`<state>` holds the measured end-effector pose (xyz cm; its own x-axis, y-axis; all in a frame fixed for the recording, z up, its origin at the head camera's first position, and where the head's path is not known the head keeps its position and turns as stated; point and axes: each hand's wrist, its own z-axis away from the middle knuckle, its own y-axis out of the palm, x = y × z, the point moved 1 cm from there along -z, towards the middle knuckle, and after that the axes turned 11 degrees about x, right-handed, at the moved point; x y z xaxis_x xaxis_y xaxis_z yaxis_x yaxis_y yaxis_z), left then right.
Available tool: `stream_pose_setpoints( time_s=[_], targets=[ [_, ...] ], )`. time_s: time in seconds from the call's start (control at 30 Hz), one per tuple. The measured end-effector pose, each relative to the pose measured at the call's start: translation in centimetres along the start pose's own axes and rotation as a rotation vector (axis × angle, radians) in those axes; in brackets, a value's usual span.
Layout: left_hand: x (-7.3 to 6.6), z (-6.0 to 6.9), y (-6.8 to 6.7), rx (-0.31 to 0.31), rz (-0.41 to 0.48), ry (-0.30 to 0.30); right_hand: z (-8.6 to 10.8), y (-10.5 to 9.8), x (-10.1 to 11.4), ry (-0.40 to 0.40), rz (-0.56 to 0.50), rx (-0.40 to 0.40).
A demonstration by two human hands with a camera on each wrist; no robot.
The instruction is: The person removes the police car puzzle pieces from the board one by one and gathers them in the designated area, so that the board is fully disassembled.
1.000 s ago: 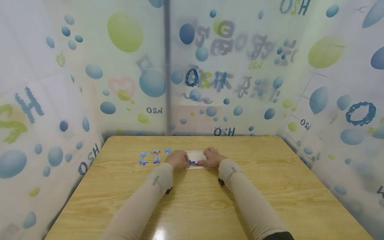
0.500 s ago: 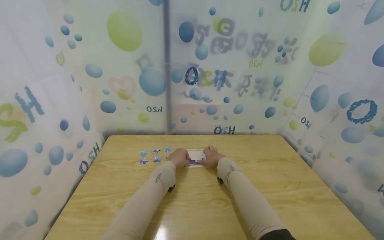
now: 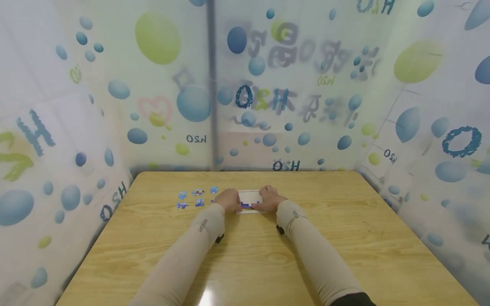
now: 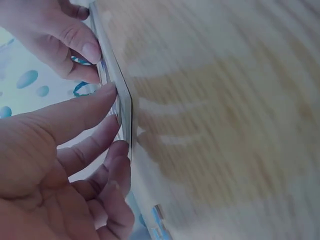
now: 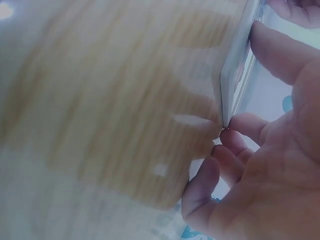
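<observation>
A shallow white puzzle tray (image 3: 249, 196) lies flat on the table between the hands. Joined blue and orange jigsaw pieces (image 3: 249, 206) fill a strip along its near side. My left hand (image 3: 228, 201) grips the tray's left end, its thumb at the near edge and its fingers along the side, as the left wrist view shows. At the right end my right hand (image 3: 271, 199) holds the tray likewise; its thumb reaches in over the near pieces. In the right wrist view, its index fingertip touches the tray corner (image 5: 226, 100). The hands partly cover the tray's ends.
Several loose blue jigsaw pieces (image 3: 198, 192) lie in two rows on the wooden table (image 3: 252, 255), left of the tray. One is partly hidden by the left hand. Patterned curtains (image 3: 306, 85) stand behind and at both sides of the table.
The left hand has shifted slightly right at the tray. The right thumb has moved slightly left over the near strip, covering less of its right end. The loose pieces stay put.
</observation>
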<state>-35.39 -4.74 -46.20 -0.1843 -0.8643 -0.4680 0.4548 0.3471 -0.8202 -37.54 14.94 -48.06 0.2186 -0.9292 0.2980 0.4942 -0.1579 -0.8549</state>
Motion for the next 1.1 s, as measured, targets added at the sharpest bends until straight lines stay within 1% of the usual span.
stream_pose_setpoints(
  time_s=[0.1, 0.33, 0.47, 0.6, 0.73, 0.83, 0.93, 1.0, 1.1],
  targets=[
    [0.1, 0.1, 0.0, 0.009, 0.028, 0.000, -0.3, 0.2, -0.1, 0.005, -0.006, 0.007],
    [-0.4, 0.6, -0.6, 0.002, 0.129, 0.042, -0.7, 0.3, -0.3, 0.009, -0.024, -0.011],
    [-0.2, 0.4, -0.6, 0.011, 0.182, 0.046, -0.7, 0.4, -0.2, 0.001, -0.033, -0.012],
    [0.3, 0.3, -0.4, 0.012, 0.301, 0.057, -0.8, 0.5, -0.2, 0.006, -0.026, -0.013],
    [0.7, 0.7, -0.5, -0.005, 0.409, 0.066, -0.9, 0.6, -0.2, 0.022, -0.019, -0.008],
    [1.2, 1.2, -0.8, -0.013, 0.452, 0.080, -0.9, 0.7, -0.3, 0.027, -0.019, -0.011],
    [2.1, 1.7, -1.1, -0.014, 0.487, 0.101, -0.9, 0.7, -0.4, 0.022, -0.011, -0.008],
    [2.9, 2.1, -1.3, -0.016, 0.503, 0.101, -1.0, 0.6, -0.5, 0.014, 0.000, -0.006],
    [4.0, 2.4, -1.8, -0.019, 0.500, 0.098, -1.0, 0.4, -0.8, 0.008, 0.007, -0.008]
  ],
)
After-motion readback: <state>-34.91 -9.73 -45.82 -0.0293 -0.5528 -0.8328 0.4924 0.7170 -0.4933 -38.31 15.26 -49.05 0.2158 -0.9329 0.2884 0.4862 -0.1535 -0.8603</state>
